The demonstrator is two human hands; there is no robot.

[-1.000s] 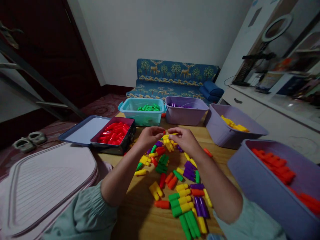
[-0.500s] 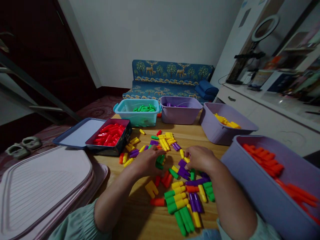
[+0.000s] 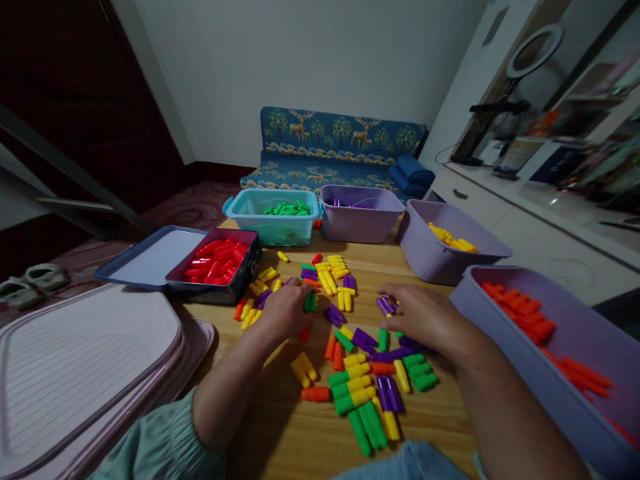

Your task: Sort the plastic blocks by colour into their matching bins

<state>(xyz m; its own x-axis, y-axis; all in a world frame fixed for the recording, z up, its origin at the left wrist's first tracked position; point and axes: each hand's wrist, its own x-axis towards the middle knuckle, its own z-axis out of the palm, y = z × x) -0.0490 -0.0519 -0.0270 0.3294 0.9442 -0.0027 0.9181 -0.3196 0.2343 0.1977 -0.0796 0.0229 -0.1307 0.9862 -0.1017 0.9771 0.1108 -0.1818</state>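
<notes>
Bullet-shaped plastic building blocks in several colours lie scattered over the wooden table. My left hand is curled over the left part of the pile, with green blocks at its fingertips; its palm side is hidden. A red block shows just below those fingers. Further right, my right hand has its thumb and fingers around a purple block. Between the hands lie a purple block and a joined yellow block. Closer to me sits a cluster of joined green blocks and yellow blocks.
A teal bin with green blocks and a purple bin stand at the back. Another bin holds yellow blocks, and the right bin orange ones. Red blocks fill a hinged box. Pink boards are at left.
My right hand has moved right, away from the middle purple blocks, with a purple block in its fingers. My left hand has shifted slightly left with the green blocks. The view has tilted a little.
</notes>
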